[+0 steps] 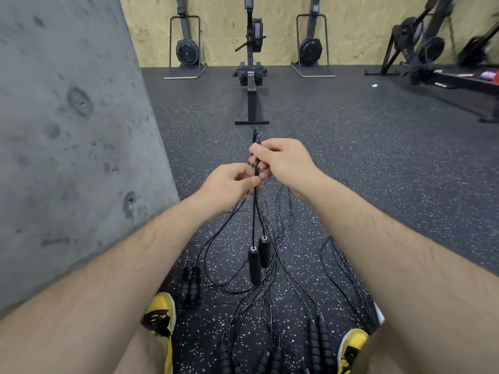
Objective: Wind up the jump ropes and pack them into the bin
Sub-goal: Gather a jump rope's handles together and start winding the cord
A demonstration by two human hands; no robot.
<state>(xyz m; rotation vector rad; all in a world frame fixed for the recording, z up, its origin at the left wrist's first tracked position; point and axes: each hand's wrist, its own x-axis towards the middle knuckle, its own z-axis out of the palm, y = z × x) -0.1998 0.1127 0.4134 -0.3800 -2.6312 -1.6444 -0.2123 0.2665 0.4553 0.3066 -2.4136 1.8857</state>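
Lower frame: yellow shoes (159,317) on the speckled floor (351,163), loose ropes (286,287) and a wound bundle (190,283) between them. Two black handles (255,264) hang side by side, ends down, long axis near vertical, at frame centre. Above them, left hand (229,184) pinches the jump rope (255,211) cord; right hand (283,160) has its grip clamped on the gathered cord just beyond. Rowing machine (252,63) at upper centre.

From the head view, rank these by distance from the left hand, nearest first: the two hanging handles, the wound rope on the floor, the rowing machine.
From the left hand:
1. Hanging handles, just below it.
2. Wound rope, on the floor by the left shoe.
3. Rowing machine, far ahead.
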